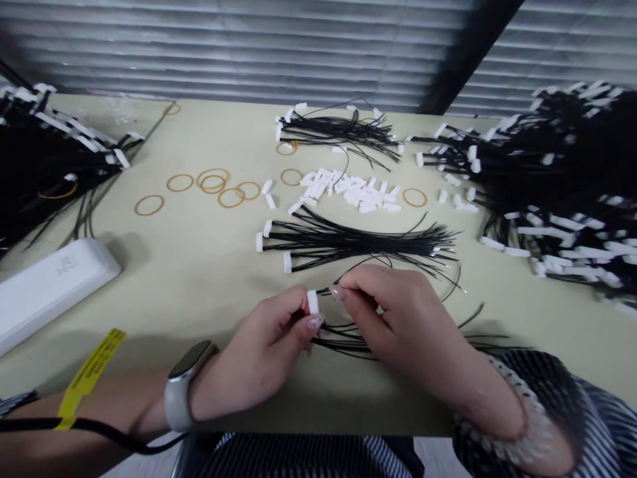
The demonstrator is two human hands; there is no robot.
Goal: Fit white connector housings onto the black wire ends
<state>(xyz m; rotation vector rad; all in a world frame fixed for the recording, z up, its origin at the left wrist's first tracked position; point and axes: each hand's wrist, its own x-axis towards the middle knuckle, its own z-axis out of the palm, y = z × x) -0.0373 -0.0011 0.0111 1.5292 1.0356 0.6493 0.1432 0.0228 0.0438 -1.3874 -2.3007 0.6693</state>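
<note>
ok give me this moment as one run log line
left hand: pinching white connector | right hand: pinching black wire beside connector | table: wire bundle, loose white pieces, tan bands

Pale tabletop [189, 245] is bearing a white rounded box [54, 282], near left. Rubber bands [213, 176] are lying scattered, some overlapping. White connectors [365, 194] are sitting piled between two black wire bundles [358, 242]; a bigger heap [587, 179] is sprawling right.
</note>
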